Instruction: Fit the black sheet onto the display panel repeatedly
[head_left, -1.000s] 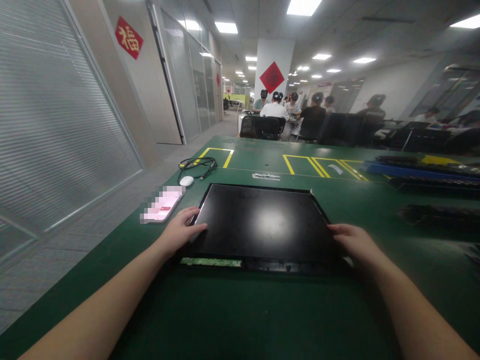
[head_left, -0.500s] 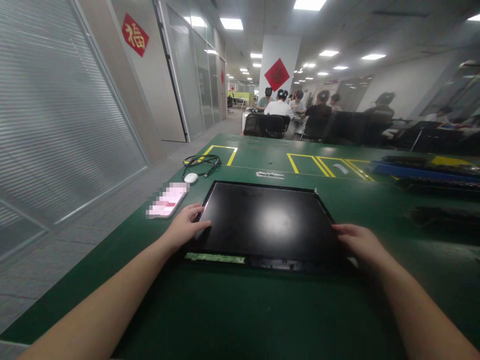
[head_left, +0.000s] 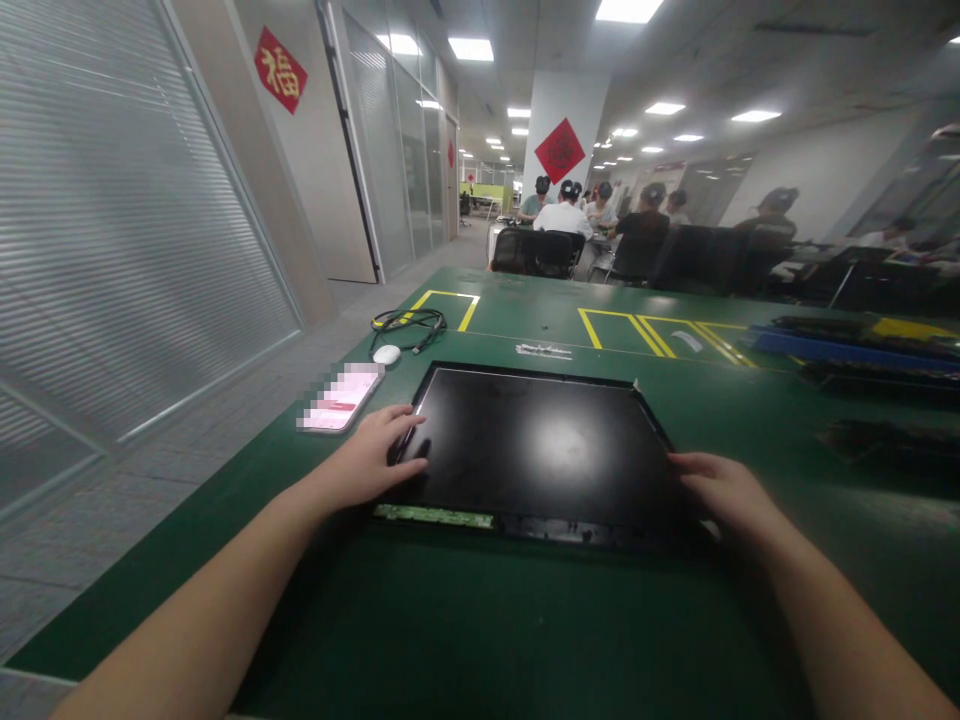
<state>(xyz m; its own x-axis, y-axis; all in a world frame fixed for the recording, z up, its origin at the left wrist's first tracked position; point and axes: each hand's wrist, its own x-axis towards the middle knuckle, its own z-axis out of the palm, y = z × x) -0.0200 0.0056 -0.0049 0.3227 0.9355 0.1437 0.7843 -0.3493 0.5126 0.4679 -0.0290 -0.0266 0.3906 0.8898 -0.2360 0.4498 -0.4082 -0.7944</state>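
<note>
A black display panel (head_left: 487, 430) lies flat on the green table in front of me, with a narrow green circuit board (head_left: 435, 517) along its near left edge. My left hand (head_left: 375, 450) is at the panel's left edge. Its fingers and thumb are spread over the border, with dark reflections under the tips; whether they touch is hard to see. On the opposite side, my right hand (head_left: 720, 490) grips the right edge, fingers together, and the fingers beneath are partly hidden.
A phone (head_left: 341, 398), a white mouse-like object (head_left: 387, 355) and a coiled black cable (head_left: 412, 325) lie left of the panel. Yellow tape marks (head_left: 637, 330) run behind it. Dark parts and a blue tray (head_left: 832, 345) stand at right. People sit farther back.
My left hand's fingers have spread apart, and index finger and thumb have lifted over the panel's border. The right hand stays at its edge. The view has shifted slightly.
</note>
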